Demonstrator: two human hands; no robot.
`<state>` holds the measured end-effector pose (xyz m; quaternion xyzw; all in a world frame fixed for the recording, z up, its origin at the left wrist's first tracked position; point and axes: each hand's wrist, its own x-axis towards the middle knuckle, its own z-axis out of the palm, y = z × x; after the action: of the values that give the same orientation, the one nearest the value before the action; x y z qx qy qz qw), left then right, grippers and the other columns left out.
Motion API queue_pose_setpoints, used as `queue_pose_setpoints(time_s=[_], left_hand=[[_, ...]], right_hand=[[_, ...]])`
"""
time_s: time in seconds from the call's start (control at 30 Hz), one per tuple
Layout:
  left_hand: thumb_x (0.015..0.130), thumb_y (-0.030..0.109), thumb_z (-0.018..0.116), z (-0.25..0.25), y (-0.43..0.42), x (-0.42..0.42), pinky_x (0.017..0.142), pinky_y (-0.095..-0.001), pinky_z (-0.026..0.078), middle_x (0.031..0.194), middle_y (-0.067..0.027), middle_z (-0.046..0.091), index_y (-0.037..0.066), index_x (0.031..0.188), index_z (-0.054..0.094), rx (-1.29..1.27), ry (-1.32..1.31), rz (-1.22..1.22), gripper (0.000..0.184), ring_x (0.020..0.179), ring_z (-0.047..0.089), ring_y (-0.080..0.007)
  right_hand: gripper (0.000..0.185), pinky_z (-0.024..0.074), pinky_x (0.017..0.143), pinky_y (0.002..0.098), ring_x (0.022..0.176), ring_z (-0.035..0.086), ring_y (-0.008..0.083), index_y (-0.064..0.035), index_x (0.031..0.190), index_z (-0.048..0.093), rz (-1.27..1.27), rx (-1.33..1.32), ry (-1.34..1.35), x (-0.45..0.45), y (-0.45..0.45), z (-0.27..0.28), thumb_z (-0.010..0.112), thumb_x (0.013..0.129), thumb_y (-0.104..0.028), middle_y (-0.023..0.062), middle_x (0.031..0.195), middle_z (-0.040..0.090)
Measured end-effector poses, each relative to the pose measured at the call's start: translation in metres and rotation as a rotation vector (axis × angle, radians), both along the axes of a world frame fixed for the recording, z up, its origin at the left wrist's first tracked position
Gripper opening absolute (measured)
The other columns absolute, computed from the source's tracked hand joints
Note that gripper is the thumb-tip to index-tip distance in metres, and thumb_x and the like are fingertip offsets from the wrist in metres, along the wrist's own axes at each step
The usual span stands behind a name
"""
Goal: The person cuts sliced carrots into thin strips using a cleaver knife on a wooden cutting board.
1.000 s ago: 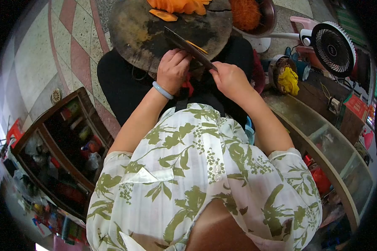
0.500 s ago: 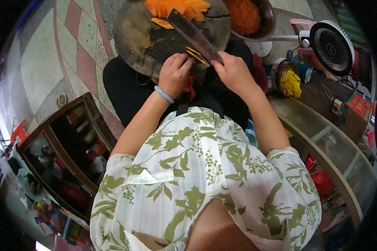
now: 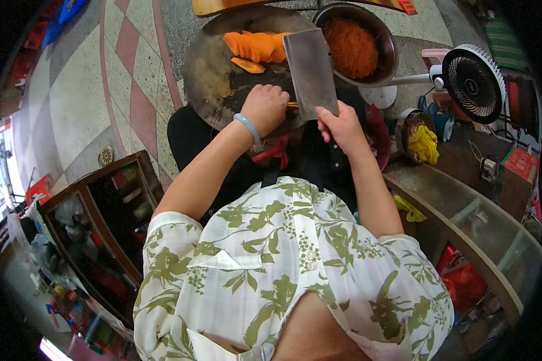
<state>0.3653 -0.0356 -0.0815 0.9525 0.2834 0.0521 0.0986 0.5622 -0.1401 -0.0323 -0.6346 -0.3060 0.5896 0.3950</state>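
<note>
My right hand (image 3: pixel 343 128) grips a cleaver (image 3: pixel 312 73); its broad blade is turned flat to the camera, tilted over the right part of a round wooden chopping block (image 3: pixel 208 75). Beside the blade my left hand (image 3: pixel 266 108), with a pale bangle at the wrist, is closed with curled fingers on the near part of the block. Thin carrot slices (image 3: pixel 292 105) stick out from under its fingertips toward the cleaver; the rest of them is hidden. Farther back on the block lies a fanned pile of carrot slices (image 3: pixel 256 46), with a single carrot slice (image 3: pixel 247 65) just in front.
A metal bowl (image 3: pixel 393 57) of shredded carrot (image 3: pixel 352 49) stands right of the block. A fan (image 3: pixel 476 83) and a pot with a yellow cloth (image 3: pixel 423 144) are farther right. Dark-framed shelves (image 3: pixel 96 222) stand at left, a glass-topped cabinet (image 3: pixel 464 198) at right.
The cleaver has swung from edge-on to showing its flat side, its far end shifting right. The view has shifted, showing more beyond the block. My left hand stays at the carrot slices.
</note>
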Motion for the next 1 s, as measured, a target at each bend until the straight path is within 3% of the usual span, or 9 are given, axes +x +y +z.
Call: queue_pose_setpoints(time_s=[0.1, 0.2, 0.23, 0.3, 0.37, 0.47, 0.6, 0.8, 1.0], left_hand=[[0.076, 0.016, 0.067, -0.003, 0.004, -0.016, 0.076, -0.0429, 0.051, 0.084, -0.0113, 0.065, 0.005, 0.087, 0.065, -0.060, -0.088, 0.143, 0.015, 0.084, 0.065, -0.0302], [0.074, 0.013, 0.069, 0.001, -0.002, -0.026, 0.074, -0.0434, 0.053, 0.087, -0.0150, 0.067, 0.001, 0.086, 0.064, -0.368, -0.301, 0.467, 0.017, 0.083, 0.066, -0.0335], [0.082, 0.011, 0.066, 0.004, -0.003, -0.027, 0.074, -0.0414, 0.056, 0.094, -0.0129, 0.070, 0.001, 0.088, 0.063, -0.620, -0.383, 0.624, 0.011, 0.084, 0.068, -0.0297], [0.087, 0.011, 0.064, 0.004, -0.004, -0.024, 0.075, -0.0400, 0.057, 0.098, -0.0092, 0.070, 0.004, 0.089, 0.063, -1.172, -0.873, 0.803, 0.007, 0.084, 0.068, -0.0252], [0.094, 0.012, 0.060, 0.017, -0.006, -0.018, 0.077, -0.0358, 0.058, 0.100, -0.0022, 0.069, 0.007, 0.093, 0.063, -1.668, -1.245, 0.858, 0.005, 0.083, 0.067, -0.0171], [0.093, 0.012, 0.061, 0.013, -0.008, -0.018, 0.079, -0.0329, 0.057, 0.095, -0.0018, 0.068, 0.007, 0.094, 0.062, -1.970, -1.425, 0.757, 0.005, 0.084, 0.067, -0.0163], [0.094, 0.011, 0.060, 0.001, -0.004, -0.015, 0.082, -0.0330, 0.057, 0.090, -0.0003, 0.067, 0.008, 0.094, 0.062, -2.003, -1.516, 0.756, 0.005, 0.086, 0.067, -0.0152], [0.092, 0.006, 0.059, 0.008, 0.001, -0.013, 0.080, -0.0355, 0.059, 0.094, -0.0096, 0.066, 0.003, 0.095, 0.059, -1.901, -1.487, 0.810, 0.003, 0.084, 0.068, -0.0202], [0.091, 0.003, 0.060, -0.011, 0.008, -0.019, 0.082, -0.0385, 0.059, 0.103, -0.0140, 0.066, 0.005, 0.094, 0.056, -1.901, -1.383, 0.805, 0.006, 0.089, 0.067, -0.0234]], right_hand=[[0.020, 0.0412, 0.045, 0.0245, 0.050, 0.051, 0.0086, -0.0016, 0.095, 0.060, -0.055, -0.015, 0.092, 0.005, 0.000, 0.000, 0.065, 0.096, -0.021, 0.0013, 0.070, 0.058], [0.019, 0.0407, 0.045, 0.0244, 0.049, 0.051, 0.0090, -0.0020, 0.096, 0.060, -0.077, -0.058, 0.186, 0.010, 0.000, -0.003, 0.065, 0.095, -0.020, 0.0019, 0.071, 0.058], [0.019, 0.0406, 0.044, 0.0244, 0.049, 0.050, 0.0091, -0.0022, 0.097, 0.060, -0.079, -0.075, 0.219, 0.010, 0.000, -0.004, 0.066, 0.095, -0.020, 0.0022, 0.071, 0.058], [0.018, 0.0404, 0.044, 0.0245, 0.049, 0.050, 0.0093, -0.0025, 0.097, 0.060, -0.075, -0.115, 0.313, 0.005, 0.002, 0.000, 0.065, 0.096, -0.020, 0.0021, 0.070, 0.058], [0.017, 0.0400, 0.043, 0.0236, 0.048, 0.049, 0.0087, -0.0031, 0.099, 0.060, -0.037, -0.136, 0.368, -0.001, 0.004, 0.001, 0.066, 0.096, -0.019, 0.0017, 0.070, 0.058], [0.016, 0.0396, 0.042, 0.0218, 0.047, 0.047, 0.0075, -0.0039, 0.101, 0.060, 0.045, -0.138, 0.385, -0.012, 0.006, -0.006, 0.066, 0.095, -0.017, 0.0012, 0.070, 0.057], [0.015, 0.0400, 0.041, 0.0222, 0.047, 0.048, 0.0082, -0.0037, 0.099, 0.060, 0.066, -0.125, 0.363, -0.017, 0.010, -0.014, 0.066, 0.095, -0.017, 0.0017, 0.068, 0.057], [0.015, 0.0399, 0.042, 0.0219, 0.048, 0.048, 0.0078, -0.0039, 0.100, 0.060, 0.016, -0.107, 0.297, -0.004, 0.012, -0.017, 0.066, 0.095, -0.016, 0.0013, 0.069, 0.057], [0.016, 0.0401, 0.042, 0.0217, 0.050, 0.048, 0.0070, -0.0043, 0.103, 0.060, -0.027, -0.087, 0.284, 0.013, 0.011, -0.016, 0.065, 0.096, -0.018, 0.0004, 0.070, 0.056]])
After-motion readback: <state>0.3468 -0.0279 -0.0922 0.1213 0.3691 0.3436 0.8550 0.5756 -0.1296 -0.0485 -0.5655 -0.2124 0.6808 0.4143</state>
